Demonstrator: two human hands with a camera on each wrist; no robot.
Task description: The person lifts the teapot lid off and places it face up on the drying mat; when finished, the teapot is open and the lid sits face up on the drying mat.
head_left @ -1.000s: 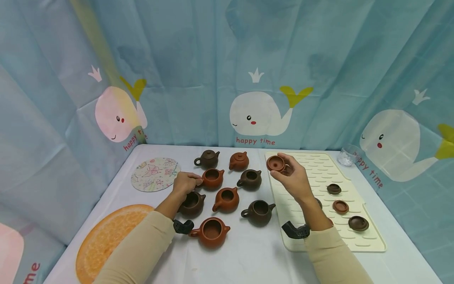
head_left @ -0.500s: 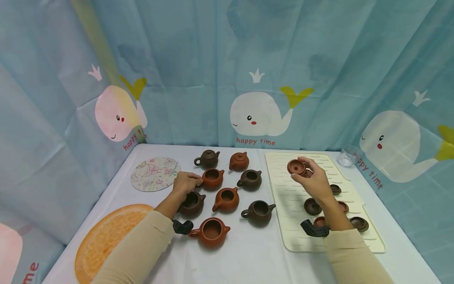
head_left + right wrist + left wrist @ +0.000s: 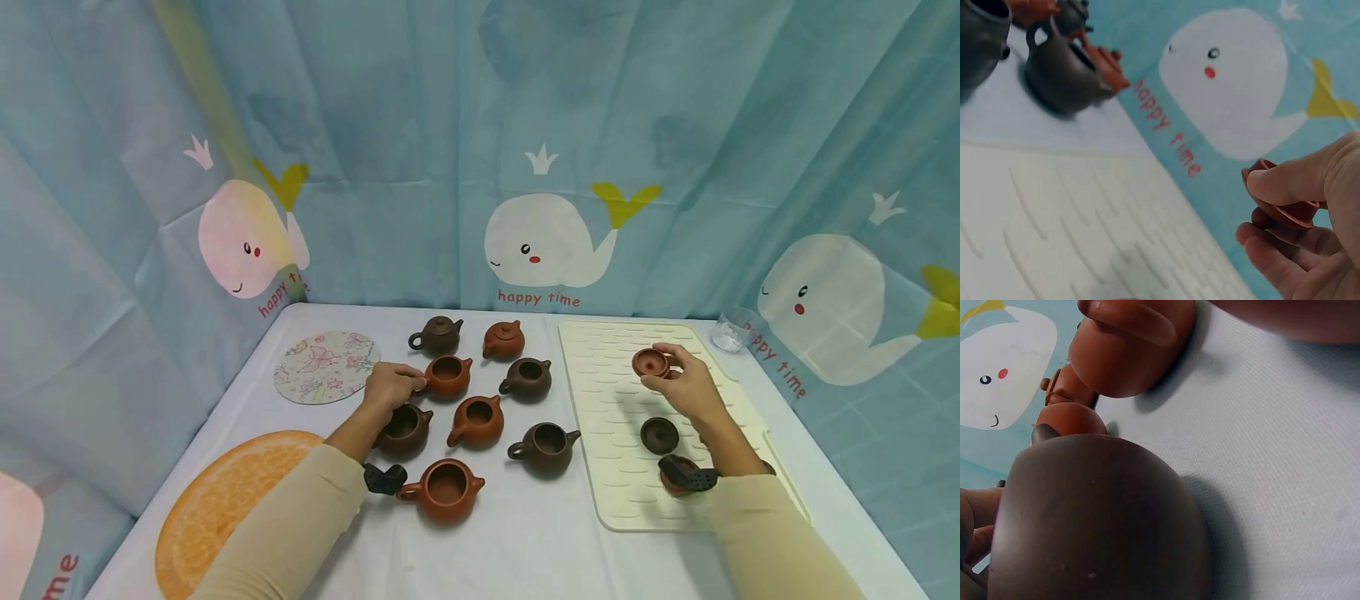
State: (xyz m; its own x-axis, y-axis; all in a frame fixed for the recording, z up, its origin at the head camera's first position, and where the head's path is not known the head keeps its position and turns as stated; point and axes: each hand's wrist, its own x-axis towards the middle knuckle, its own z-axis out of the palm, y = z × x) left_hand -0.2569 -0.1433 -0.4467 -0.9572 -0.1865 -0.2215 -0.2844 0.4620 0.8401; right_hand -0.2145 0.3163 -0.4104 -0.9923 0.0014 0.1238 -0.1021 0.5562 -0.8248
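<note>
My left hand (image 3: 392, 387) pinches the handle of a reddish-brown clay teapot (image 3: 450, 387) without a lid, standing on the table. A dark brown teapot (image 3: 1097, 519) fills much of the left wrist view, and my left fingers (image 3: 982, 509) show beyond it. Over the cream mat, my right hand (image 3: 690, 387) holds a reddish-brown teapot lid (image 3: 649, 363), its underside toward the head camera. Thumb and fingers grip the lid's edge in the right wrist view. Lying on the mat below are a dark lid (image 3: 659, 435) and a reddish lid (image 3: 677, 483), the latter partly covered by the wrist camera.
Several lidless teapots, such as a dark one (image 3: 545, 458) and a reddish one (image 3: 447, 504), stand mid-table. Two lidded teapots are at the back, one dark (image 3: 438, 337). An orange-slice mat (image 3: 225, 500) and patterned round mat (image 3: 326, 367) lie left. A clear cup (image 3: 729, 332) stands back right.
My right hand has moved right and slightly nearer with the lid, from the mat's left edge to over its middle. My left hand has stayed at the teapot handle.
</note>
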